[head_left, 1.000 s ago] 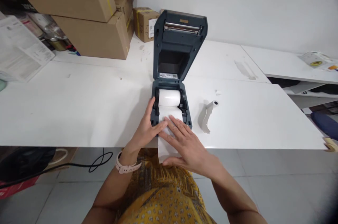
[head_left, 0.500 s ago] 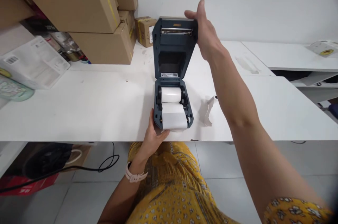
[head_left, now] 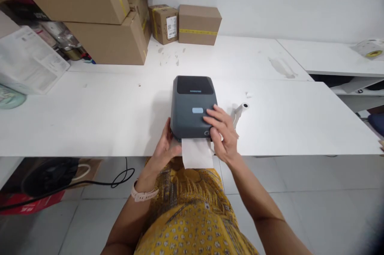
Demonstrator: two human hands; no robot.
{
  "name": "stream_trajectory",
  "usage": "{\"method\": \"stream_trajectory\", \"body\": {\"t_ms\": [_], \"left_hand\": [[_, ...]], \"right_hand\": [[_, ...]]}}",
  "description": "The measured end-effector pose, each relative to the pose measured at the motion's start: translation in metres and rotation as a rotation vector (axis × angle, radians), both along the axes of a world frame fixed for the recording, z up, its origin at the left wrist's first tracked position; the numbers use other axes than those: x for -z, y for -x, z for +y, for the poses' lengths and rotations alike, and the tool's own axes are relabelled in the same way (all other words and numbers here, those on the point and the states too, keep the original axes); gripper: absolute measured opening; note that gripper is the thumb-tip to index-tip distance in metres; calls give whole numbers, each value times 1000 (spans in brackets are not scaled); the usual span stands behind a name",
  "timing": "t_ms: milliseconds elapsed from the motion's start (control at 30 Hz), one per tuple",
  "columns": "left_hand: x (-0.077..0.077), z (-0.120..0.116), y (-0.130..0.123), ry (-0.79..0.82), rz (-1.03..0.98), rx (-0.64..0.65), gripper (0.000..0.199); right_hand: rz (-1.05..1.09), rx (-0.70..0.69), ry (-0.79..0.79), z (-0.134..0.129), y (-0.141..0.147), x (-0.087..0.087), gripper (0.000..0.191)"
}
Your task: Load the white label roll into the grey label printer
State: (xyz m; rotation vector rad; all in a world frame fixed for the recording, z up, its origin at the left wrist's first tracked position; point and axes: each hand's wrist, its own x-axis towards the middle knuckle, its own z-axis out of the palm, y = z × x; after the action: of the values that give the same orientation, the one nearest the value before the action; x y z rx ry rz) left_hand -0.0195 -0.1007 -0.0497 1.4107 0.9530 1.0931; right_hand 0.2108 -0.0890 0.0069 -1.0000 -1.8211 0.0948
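A dark grey label printer (head_left: 193, 105) stands near the front edge of the white table with its lid down. From its front slot a blank white paper strip (head_left: 197, 154) hangs over the edge. My left hand (head_left: 165, 145) grips the printer's front left side, thumb at the front near the strip. On the lid's front right corner lies my right hand (head_left: 223, 133), its fingers on top and its thumb bent at the front edge. The paper roll inside the printer is hidden by the lid. Right beside my right hand sits a small white roll (head_left: 241, 109) with loose paper.
Stacked cardboard boxes (head_left: 102, 41) fill the back left. Two smaller boxes, one with a white label (head_left: 163, 25) and one plain brown carton (head_left: 199, 25), stand against the wall. A clear-wrapped package (head_left: 33, 59) is at far left. A black cable (head_left: 120, 183) hangs below the table (head_left: 90, 127).
The printer's raised lid has come down over the paper roll. My right hand has moved down and toward me with it. My left hand stays at the front left.
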Motion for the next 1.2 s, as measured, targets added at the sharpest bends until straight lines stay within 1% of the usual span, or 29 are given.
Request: {"method": "stream_trajectory", "body": {"t_ms": [33, 100, 167, 233, 267, 333, 367, 400, 467, 500, 567, 700, 800, 900, 933, 1000, 1033, 1067, 1100, 1133, 1200], "left_hand": [[-3, 4, 1, 13, -50, -14, 98], [-14, 13, -1, 54, -104, -86, 90], [-26, 23, -9, 88, -79, -178, 86], [-40, 31, -19, 118, -78, -212, 84], [-46, 33, -23, 129, -88, -202, 81], [-55, 34, -30, 133, -101, -156, 74], [-58, 33, -32, 127, -100, -134, 70], [-59, 32, -33, 116, -97, -119, 68], [-59, 30, -33, 92, -86, -114, 67], [-57, 29, -32, 83, -78, -118, 67], [-54, 29, -31, 72, -58, -133, 68], [-48, 35, -30, 42, -18, -187, 74], [-45, 40, -30, 24, -20, -205, 80], [-37, 32, -32, 46, -34, -255, 77], [-33, 24, -32, 35, -25, -301, 73], [-24, 1, -33, -38, 1, -464, 60], [-19, -12, -33, -95, 9, -569, 51], [-15, -26, -33, -124, -10, -690, 37], [-12, -38, -33, -79, -8, -679, 26], [-11, -48, -33, -13, 19, -628, 28], [-14, -59, -34, 154, 84, -414, 44]], "right_hand": [[12, 6, -12, -4, 2, 10, 43], [60, 28, -32, -8, 7, 22, 44], [131, 65, -19, -5, 11, 27, 40], [200, 121, 75, 0, 13, 29, 36], [235, 149, 144, 3, 12, 31, 40], [302, 160, 299, 7, 10, 36, 63], [329, 126, 377, 8, 8, 39, 73], [346, 71, 450, 8, 7, 42, 79], [364, -43, 584, 7, 5, 47, 82], [372, -76, 629, 6, 5, 48, 82], [397, -77, 663, 4, 7, 50, 83], [449, 2, 589, 5, 16, 53, 88], [427, 14, 530, 7, 21, 56, 85], [426, -1, 536, 8, 20, 55, 83], [442, -5, 545, 8, 19, 54, 84], [462, -14, 557, 9, 17, 53, 85], [460, -20, 556, 9, 16, 54, 85], [456, -26, 551, 10, 15, 55, 85], [453, -30, 543, 11, 15, 56, 85], [458, -32, 535, 12, 15, 57, 85], [474, -25, 521, 13, 15, 60, 85]]}}
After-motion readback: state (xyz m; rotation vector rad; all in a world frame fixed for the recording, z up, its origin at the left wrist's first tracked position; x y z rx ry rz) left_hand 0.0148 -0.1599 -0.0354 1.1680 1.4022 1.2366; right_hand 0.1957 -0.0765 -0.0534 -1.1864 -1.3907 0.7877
